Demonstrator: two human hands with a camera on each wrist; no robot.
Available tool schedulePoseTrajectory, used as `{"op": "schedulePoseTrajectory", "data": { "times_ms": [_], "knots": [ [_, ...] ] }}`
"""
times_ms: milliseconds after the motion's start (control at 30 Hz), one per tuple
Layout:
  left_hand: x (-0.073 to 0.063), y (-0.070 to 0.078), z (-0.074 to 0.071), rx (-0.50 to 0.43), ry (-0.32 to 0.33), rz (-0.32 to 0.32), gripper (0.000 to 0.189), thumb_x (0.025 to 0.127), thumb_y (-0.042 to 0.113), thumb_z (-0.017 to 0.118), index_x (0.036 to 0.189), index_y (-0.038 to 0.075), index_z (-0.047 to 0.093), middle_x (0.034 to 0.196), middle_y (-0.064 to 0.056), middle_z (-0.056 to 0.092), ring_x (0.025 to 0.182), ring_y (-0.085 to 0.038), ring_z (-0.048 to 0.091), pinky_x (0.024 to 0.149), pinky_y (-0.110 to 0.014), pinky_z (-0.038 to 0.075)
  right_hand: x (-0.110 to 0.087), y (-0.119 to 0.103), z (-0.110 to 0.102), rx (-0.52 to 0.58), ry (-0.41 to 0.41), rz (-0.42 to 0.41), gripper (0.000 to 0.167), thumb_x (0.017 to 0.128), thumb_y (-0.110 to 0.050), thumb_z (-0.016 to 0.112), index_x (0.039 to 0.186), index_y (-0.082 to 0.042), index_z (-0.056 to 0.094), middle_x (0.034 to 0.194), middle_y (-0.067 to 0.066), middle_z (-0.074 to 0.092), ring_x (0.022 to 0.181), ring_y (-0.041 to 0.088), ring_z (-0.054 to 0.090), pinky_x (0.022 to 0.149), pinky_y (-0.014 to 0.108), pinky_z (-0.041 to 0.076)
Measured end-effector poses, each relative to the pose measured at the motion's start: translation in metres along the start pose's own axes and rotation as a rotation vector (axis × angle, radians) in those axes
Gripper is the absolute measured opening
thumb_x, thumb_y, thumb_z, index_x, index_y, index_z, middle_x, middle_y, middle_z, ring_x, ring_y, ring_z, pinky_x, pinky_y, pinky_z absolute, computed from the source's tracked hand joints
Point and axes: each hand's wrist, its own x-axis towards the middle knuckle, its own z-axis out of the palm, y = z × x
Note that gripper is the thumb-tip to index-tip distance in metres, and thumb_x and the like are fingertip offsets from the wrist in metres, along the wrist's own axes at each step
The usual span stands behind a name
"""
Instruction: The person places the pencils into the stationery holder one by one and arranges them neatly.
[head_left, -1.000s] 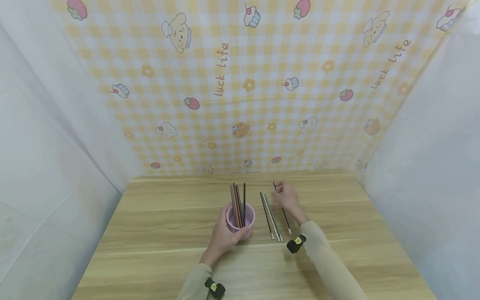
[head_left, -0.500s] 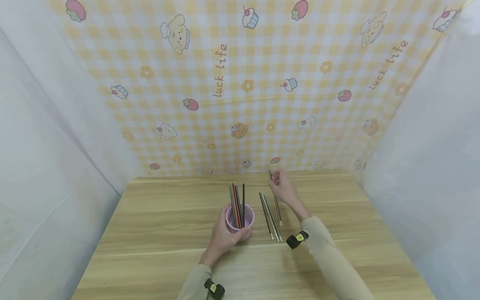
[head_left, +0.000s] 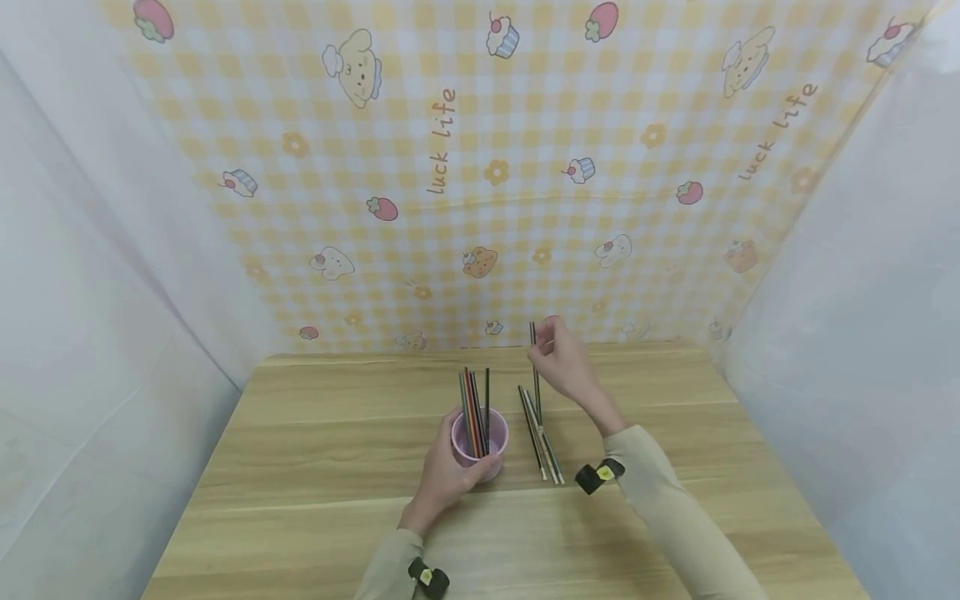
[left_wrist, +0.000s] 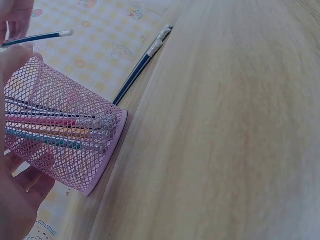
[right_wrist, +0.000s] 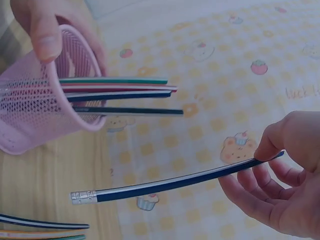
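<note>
A pink mesh pencil cup [head_left: 498, 433] stands on the table, with my left hand [head_left: 444, 477] wrapped round its near left side. Several pencils [head_left: 471, 408] lean inside it; red, green and dark ones show in the right wrist view. My right hand [head_left: 564, 360] pinches a dark blue pencil with silver stripes [right_wrist: 175, 179] near its upper end, raised over the table right of the cup. Its metal-capped eraser end [right_wrist: 83, 197] points down. Below it, several loose pencils [head_left: 542, 442] lie side by side on the table, their eraser ends toward me.
The wood-grain table [head_left: 322, 467] ends at a yellow checked cloth wall [head_left: 480, 217]. White sheets [head_left: 112, 275] hang at the left and right. Each wrist wears a small black camera [head_left: 600, 475].
My right hand has lifted the pencil off the table and moved it up and left, over the loose pencils. My left hand keeps its hold on the cup.
</note>
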Motion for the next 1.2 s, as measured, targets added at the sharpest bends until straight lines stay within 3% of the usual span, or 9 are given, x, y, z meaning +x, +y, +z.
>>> {"op": "schedulePoseTrajectory", "data": {
  "times_ms": [167, 333, 567, 733, 967, 1200],
  "knots": [
    [0.000, -0.001, 0.000, -0.008, 0.002, 0.020, 0.092, 0.074, 0.040, 0.089, 0.150, 0.021, 0.040, 0.137, -0.008, 0.060, 0.123, -0.028, 0.060, 0.101, -0.049, 0.053, -0.004, -0.015, -0.003, 0.041, 0.023, -0.008, 0.034, 0.088, -0.004, 0.062, 0.120, 0.002, 0.052, 0.108, 0.018, 0.064, 0.095, 0.031, 0.067, 0.079, 0.038, 0.061],
    [0.001, -0.001, 0.001, 0.006, -0.001, 0.010, 0.091, 0.075, 0.041, 0.089, 0.149, 0.020, 0.041, 0.137, -0.008, 0.060, 0.124, -0.027, 0.060, 0.102, -0.049, 0.052, -0.008, -0.026, -0.001, 0.044, 0.070, -0.086, 0.031, 0.087, -0.001, 0.064, 0.116, 0.003, 0.055, 0.103, 0.018, 0.067, 0.091, 0.029, 0.068, 0.077, 0.039, 0.061],
    [0.001, -0.001, 0.000, 0.011, 0.007, 0.001, 0.092, 0.074, 0.041, 0.089, 0.149, 0.021, 0.040, 0.136, -0.007, 0.060, 0.123, -0.026, 0.060, 0.101, -0.048, 0.052, -0.005, -0.037, 0.008, 0.060, 0.093, -0.168, 0.028, 0.087, -0.001, 0.065, 0.113, 0.001, 0.055, 0.096, 0.013, 0.067, 0.086, 0.026, 0.068, 0.067, 0.025, 0.057],
    [0.000, 0.000, 0.001, 0.016, -0.003, 0.014, 0.092, 0.074, 0.041, 0.089, 0.149, 0.019, 0.040, 0.137, -0.008, 0.060, 0.124, -0.026, 0.060, 0.101, -0.048, 0.053, -0.006, -0.032, 0.021, 0.092, 0.060, -0.181, 0.028, 0.086, 0.002, 0.065, 0.112, 0.002, 0.054, 0.094, 0.013, 0.067, 0.084, 0.024, 0.067, 0.067, 0.023, 0.057],
    [0.001, 0.000, 0.000, 0.012, 0.001, 0.034, 0.092, 0.075, 0.039, 0.089, 0.150, 0.018, 0.039, 0.136, -0.009, 0.060, 0.123, -0.028, 0.061, 0.101, -0.050, 0.053, -0.012, -0.017, 0.044, 0.144, 0.011, -0.173, 0.029, 0.086, 0.004, 0.065, 0.113, 0.003, 0.054, 0.097, 0.014, 0.065, 0.085, 0.024, 0.066, 0.078, 0.035, 0.060],
    [0.001, -0.001, 0.001, 0.011, 0.004, 0.049, 0.091, 0.076, 0.038, 0.089, 0.149, 0.018, 0.040, 0.136, -0.008, 0.061, 0.123, -0.026, 0.061, 0.101, -0.048, 0.053, -0.018, -0.002, 0.063, 0.156, -0.021, -0.141, 0.029, 0.086, 0.004, 0.064, 0.113, 0.002, 0.054, 0.098, 0.014, 0.065, 0.086, 0.022, 0.065, 0.076, 0.027, 0.059]
  ]
}}
